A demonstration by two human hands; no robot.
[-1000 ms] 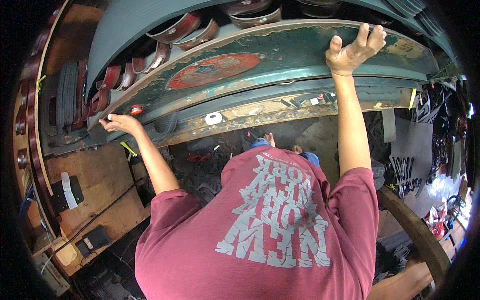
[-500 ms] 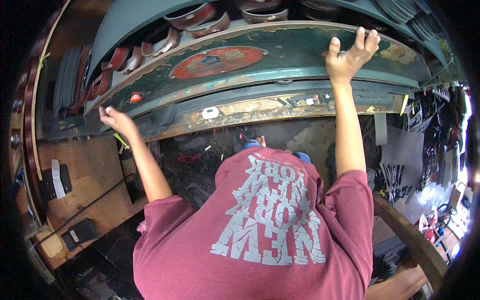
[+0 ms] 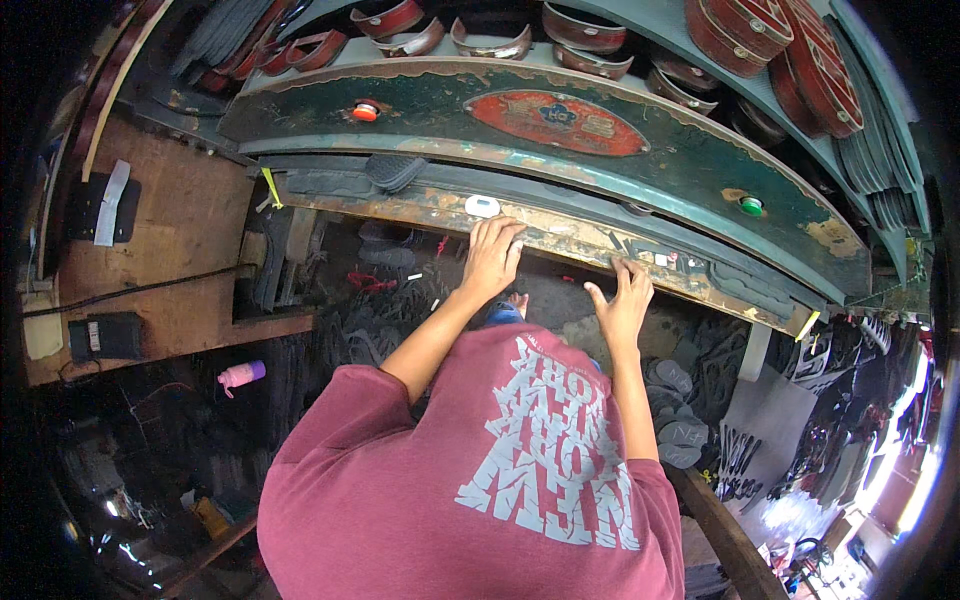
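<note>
Head view: grey shelf holds red curved pieces; fingers at wooden ledge.

Here, long worn wooden ledge, scuffed along front edge, bearing small rounded white plastic case, dark grey flat soles. Over left, brown plywood surface: flat black rectangular object, pale narrow strip atop black sheet.

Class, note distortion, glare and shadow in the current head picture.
Head view: the green panel looks bowed by the fisheye; glare whitens patches at the lower right; shadow swallows detail around the bottle, lower left; left hand and right hand look fairly sharp.
</note>
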